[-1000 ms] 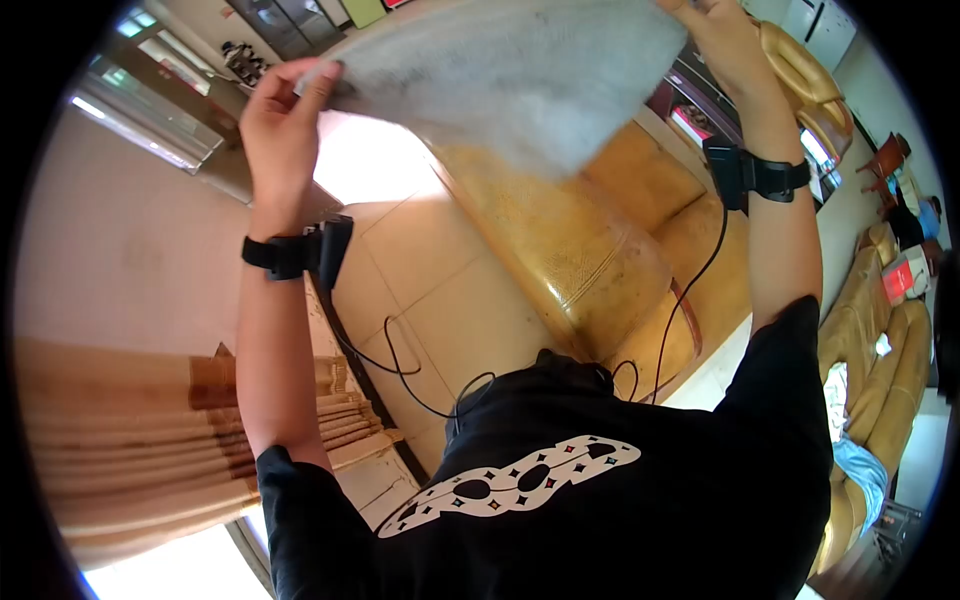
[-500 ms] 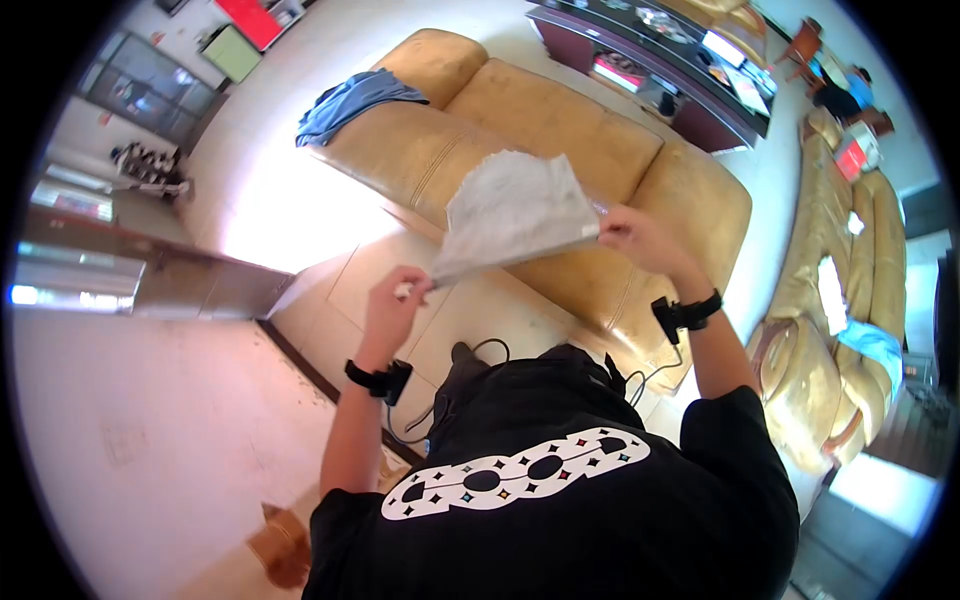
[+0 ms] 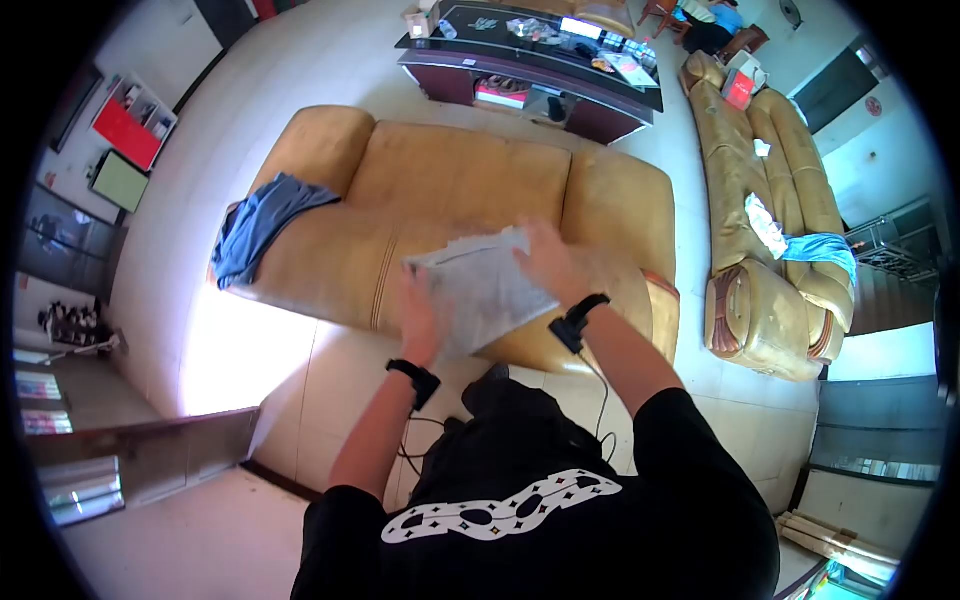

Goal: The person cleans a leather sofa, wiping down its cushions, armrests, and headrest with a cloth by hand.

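A grey cloth (image 3: 482,290) is stretched between my two hands, in front of the sofa back and above the floor by my feet. My left hand (image 3: 418,318) grips its left side, with the fingers towards the upper left corner. At the upper right, my right hand (image 3: 552,268) holds the opposite edge. Both hands are somewhat smeared by motion, and the cloth hides part of the fingers. A black strap with a small device sits on each wrist, with cables running down from them.
Just ahead stands a tan leather sofa (image 3: 460,165), with a blue garment (image 3: 265,225) draped over its left end. Beyond it is a dark TV cabinet (image 3: 530,60). Another tan sofa (image 3: 740,170) at the right bears a light-blue cloth (image 3: 822,255). People sit at the far back.
My view has turned right and tilted up. The cloth has swung from a fanned-out shape above my hands to hanging lower between them, and my hands have come closer together.
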`<state>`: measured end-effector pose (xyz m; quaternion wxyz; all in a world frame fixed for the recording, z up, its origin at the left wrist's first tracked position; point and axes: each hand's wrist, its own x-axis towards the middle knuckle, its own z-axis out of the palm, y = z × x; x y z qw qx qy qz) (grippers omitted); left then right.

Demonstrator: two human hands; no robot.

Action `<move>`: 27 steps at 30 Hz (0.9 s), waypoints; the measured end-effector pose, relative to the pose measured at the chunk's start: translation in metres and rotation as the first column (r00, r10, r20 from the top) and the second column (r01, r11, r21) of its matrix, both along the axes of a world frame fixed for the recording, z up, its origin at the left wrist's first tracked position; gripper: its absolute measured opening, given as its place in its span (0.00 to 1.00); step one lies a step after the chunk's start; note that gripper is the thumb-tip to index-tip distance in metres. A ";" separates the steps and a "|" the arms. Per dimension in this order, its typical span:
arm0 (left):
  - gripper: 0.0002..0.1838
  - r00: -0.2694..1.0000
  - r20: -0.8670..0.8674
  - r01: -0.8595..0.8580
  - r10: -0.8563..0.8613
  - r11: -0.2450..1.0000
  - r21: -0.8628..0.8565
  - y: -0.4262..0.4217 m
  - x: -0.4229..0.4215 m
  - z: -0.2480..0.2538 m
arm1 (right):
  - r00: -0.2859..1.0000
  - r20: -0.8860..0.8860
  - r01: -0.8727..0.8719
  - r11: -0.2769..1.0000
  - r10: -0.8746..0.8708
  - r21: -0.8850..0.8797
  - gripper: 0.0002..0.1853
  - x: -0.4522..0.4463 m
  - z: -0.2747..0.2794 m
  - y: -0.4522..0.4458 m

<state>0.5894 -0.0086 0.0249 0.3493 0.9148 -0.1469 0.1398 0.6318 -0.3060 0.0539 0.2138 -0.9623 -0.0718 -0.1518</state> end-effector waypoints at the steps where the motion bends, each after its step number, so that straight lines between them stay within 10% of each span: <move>1: 0.41 0.995 -0.024 0.094 -0.093 0.995 0.043 -0.011 -0.001 -0.021 | 0.986 -0.114 -0.128 0.991 0.124 -0.028 0.35 -0.001 0.001 0.008; 5: 0.40 0.973 -0.222 0.141 -0.066 0.929 0.343 -0.040 -0.001 -0.048 | 0.937 -0.208 -0.320 0.927 0.279 -0.198 0.41 -0.008 -0.078 0.019; 15: 0.37 0.943 -0.245 0.303 -0.223 0.881 0.363 0.025 0.061 -0.060 | 0.944 -0.326 -0.136 0.964 0.056 -0.227 0.44 0.008 -0.069 0.099; 27: 0.37 0.985 -0.127 0.170 -0.112 0.683 0.710 0.306 0.251 -0.055 | 0.994 -0.097 -0.060 0.998 0.059 -0.005 0.43 0.153 -0.077 0.387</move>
